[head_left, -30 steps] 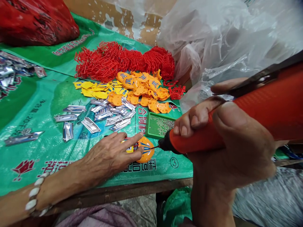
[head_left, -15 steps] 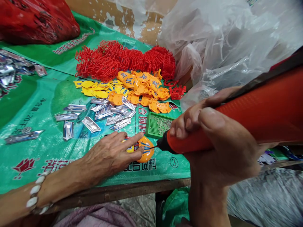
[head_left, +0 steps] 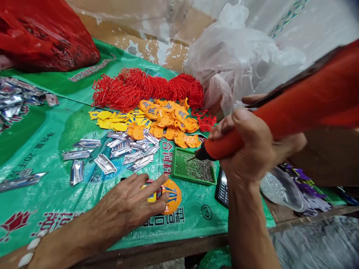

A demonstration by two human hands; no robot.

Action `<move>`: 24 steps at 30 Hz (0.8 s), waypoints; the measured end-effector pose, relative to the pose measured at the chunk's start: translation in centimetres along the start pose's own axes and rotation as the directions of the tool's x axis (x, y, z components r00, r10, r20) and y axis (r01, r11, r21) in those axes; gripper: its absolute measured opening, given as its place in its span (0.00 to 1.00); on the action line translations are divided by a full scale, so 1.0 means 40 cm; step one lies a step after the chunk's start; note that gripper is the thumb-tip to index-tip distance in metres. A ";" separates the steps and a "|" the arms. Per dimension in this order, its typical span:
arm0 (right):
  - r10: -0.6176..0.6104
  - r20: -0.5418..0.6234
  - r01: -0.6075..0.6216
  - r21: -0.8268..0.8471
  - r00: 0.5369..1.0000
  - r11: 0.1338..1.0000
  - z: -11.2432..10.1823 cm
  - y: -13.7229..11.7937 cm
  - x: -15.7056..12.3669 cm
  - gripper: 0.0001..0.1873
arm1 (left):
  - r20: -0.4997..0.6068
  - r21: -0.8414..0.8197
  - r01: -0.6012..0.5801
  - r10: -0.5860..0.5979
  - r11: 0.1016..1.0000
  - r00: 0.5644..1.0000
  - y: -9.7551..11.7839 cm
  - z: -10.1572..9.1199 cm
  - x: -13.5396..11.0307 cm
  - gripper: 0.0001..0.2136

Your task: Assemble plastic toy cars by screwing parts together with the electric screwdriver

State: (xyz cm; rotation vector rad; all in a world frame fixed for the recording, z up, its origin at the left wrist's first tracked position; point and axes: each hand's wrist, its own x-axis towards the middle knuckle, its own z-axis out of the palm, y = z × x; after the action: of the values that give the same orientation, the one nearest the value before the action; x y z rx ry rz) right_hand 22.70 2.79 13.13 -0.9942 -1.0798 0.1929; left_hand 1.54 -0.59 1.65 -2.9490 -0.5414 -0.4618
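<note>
My left hand (head_left: 133, 205) lies over a small plastic toy (head_left: 171, 196) with an orange rounded end and blue markings, fingers and thumb gripping it against the green sheet. Yellow, red and black parts of it show between the fingers; the rest is hidden under the palm. My right hand (head_left: 246, 145) is wrapped round a red electric screwdriver (head_left: 291, 108). Its thin bit points down over a green perforated tray (head_left: 179, 170) that contains many small screws (head_left: 203, 170). Whether the bit touches a screw, I cannot tell.
Behind the hands lie silver pieces (head_left: 105, 163), yellow pieces (head_left: 112, 118), orange shells (head_left: 165, 114) and red frames (head_left: 146, 87). A red bag (head_left: 53, 37) stands back left, clear plastic bags (head_left: 232, 56) back right. A calculator (head_left: 222, 188) and a clear scoop (head_left: 280, 188) are at right.
The screwdriver's bit has moved from the orange end of the toy up and right to the screw tray. My left hand keeps holding the toy. The view has shifted slightly.
</note>
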 end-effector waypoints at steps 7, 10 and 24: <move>0.028 0.001 -0.028 0.117 1.000 0.993 0.036 0.079 0.009 0.11 | -0.001 0.005 -0.005 0.005 1.000 1.000 -0.001 -0.004 0.008 0.15; 0.051 0.032 -0.054 0.107 0.998 0.993 0.040 0.079 0.001 0.09 | -0.005 0.007 -0.012 0.012 1.000 1.000 -0.001 -0.006 0.009 0.16; 0.118 0.078 -0.121 0.034 0.990 0.992 0.028 0.085 -0.019 0.15 | 0.010 0.060 -0.049 0.048 0.997 0.999 -0.008 0.018 -0.003 0.14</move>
State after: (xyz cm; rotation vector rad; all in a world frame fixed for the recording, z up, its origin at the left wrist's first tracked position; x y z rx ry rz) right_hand 22.51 4.96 10.19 -1.0245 -1.0822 0.3504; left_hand 1.52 -0.21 0.95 -2.9003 -0.4748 -0.4205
